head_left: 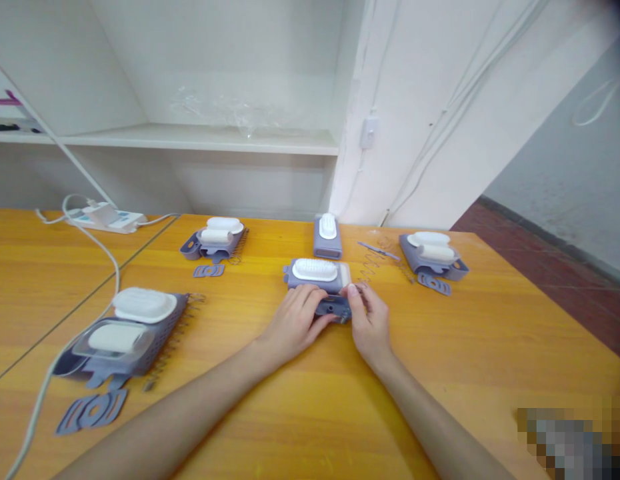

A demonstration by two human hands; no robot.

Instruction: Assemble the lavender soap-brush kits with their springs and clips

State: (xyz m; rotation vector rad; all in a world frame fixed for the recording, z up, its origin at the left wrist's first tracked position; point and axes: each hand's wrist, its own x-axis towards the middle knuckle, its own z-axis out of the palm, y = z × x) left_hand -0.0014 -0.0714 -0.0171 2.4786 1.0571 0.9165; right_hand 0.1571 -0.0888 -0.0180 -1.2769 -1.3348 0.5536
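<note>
Table (300,400): orange-yellow wood grain, thin dark seam lines at left. Centre unit (315,273): grey-lavender body, white ribbed top. Same grey-lavender + white on lower-left tray (155,347) (dotted mesh side), upper-left tray (193,250) & upper-right tray (457,270). Gasket (93,410), bottom left: lavender. Power strip (107,217), upper left: white w/ blue marks. Cable (37,407): white. Shelf (200,137): white. Floor (555,280), right: dark red-brown. Bottom-right patch (575,440): grey/tan pixel blocks.

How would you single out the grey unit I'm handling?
On the orange table, look to the middle, near the white wall corner. The grey unit with a white oval pad lies there, alone in having the left hand and right hand on it.
</note>
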